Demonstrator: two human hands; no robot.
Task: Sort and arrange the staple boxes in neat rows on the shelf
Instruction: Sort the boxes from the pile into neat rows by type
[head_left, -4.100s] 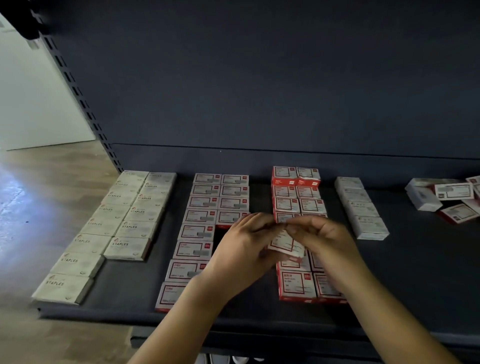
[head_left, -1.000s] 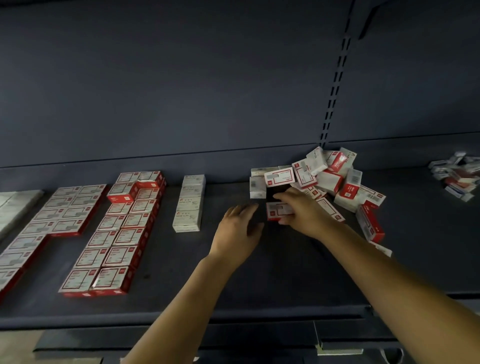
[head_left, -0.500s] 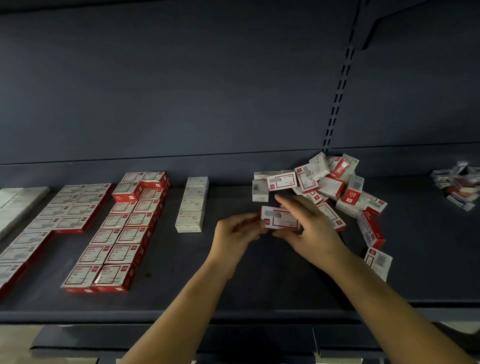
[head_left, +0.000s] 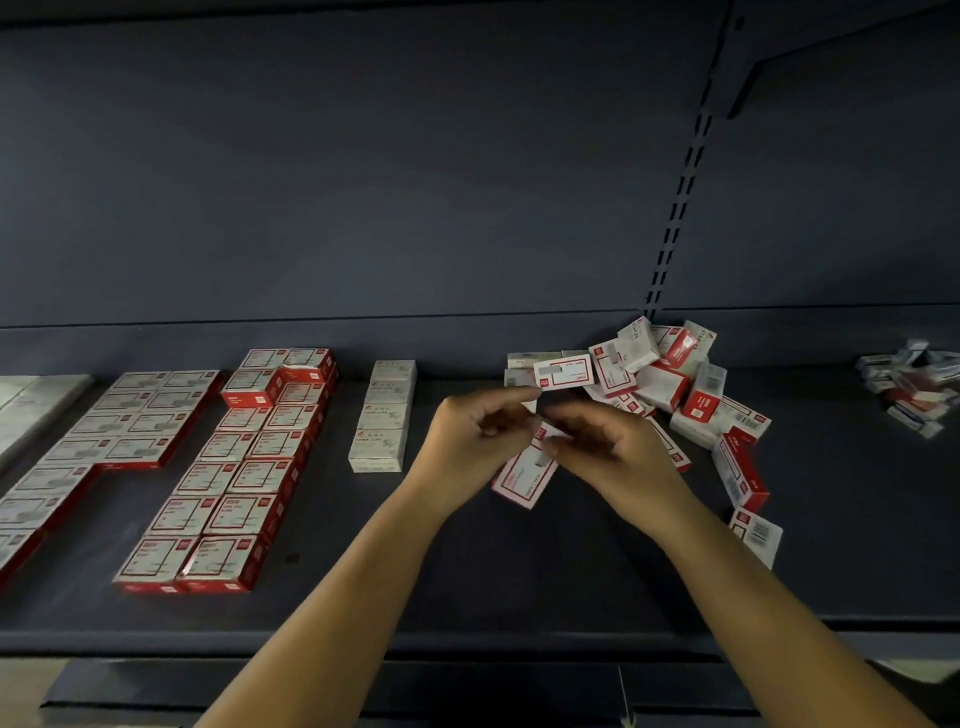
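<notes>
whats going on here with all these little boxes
A person is sorting staple boxes on a dark shelf. The left hand and right hand together hold one red-and-white box just above the shelf, in front of a loose, unsorted pile at the back. To the left, red-and-white boxes already lie in neat rows, with a short column of white boxes beside them. Another small heap waits at the far right.
</notes>
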